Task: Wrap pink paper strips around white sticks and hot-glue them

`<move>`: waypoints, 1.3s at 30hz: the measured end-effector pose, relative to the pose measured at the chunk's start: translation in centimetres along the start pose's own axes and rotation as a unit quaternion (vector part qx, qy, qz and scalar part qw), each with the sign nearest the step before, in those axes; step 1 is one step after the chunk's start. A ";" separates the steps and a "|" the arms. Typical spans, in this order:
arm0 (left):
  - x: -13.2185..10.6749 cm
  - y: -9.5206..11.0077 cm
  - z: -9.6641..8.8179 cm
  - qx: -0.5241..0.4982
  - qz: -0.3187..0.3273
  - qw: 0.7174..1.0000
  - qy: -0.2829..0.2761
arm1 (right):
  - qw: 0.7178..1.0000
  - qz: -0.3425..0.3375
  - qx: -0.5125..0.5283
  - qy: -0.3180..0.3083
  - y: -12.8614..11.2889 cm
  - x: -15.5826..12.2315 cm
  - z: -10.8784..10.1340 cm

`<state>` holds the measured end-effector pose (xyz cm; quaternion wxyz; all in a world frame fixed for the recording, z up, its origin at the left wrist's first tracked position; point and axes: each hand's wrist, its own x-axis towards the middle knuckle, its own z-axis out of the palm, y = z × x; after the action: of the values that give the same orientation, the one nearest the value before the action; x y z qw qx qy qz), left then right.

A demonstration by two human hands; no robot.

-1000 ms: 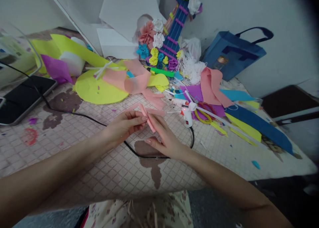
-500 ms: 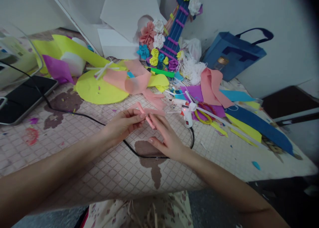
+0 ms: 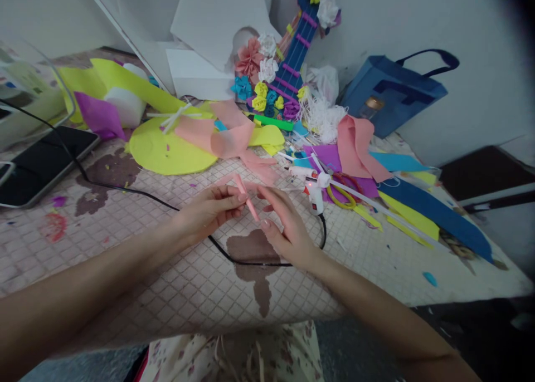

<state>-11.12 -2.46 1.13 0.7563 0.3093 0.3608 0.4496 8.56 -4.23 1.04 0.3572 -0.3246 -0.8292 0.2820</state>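
My left hand (image 3: 209, 210) pinches a narrow folded pink felt strip (image 3: 246, 195) between thumb and fingertips, just above the tiled tablecloth (image 3: 175, 259). Close on the strip's right, my right hand (image 3: 286, 226) has its fingers spread and slightly curled; its fingertips lie beside the strip and grip nothing. Just right of my right hand a white hot glue gun (image 3: 315, 195) stands with a red light on, its black cord (image 3: 137, 192) running under both hands.
Yellow, pink, purple and blue felt sheets are scattered across the back of the table. A blue guitar-shaped piece with felt flowers (image 3: 276, 64) leans on the wall. A blue bag (image 3: 393, 89) sits far right, a dark tablet (image 3: 42, 165) far left. Red and yellow scissors (image 3: 343, 187) lie by the glue gun.
My right hand has let go of the pink strip and opened, its fingers drawing slightly away. My left hand keeps its pinch, and the strip now stands more upright.
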 end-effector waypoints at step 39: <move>-0.4 -0.5 0.3 0.020 -0.135 0.988 -0.073 | 0.975 0.087 0.162 0.122 0.0 0.7 -0.1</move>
<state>-10.74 -3.08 1.03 0.8283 0.3047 0.3519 0.3119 8.25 -3.68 1.40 0.4774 -0.3651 -0.6912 0.4013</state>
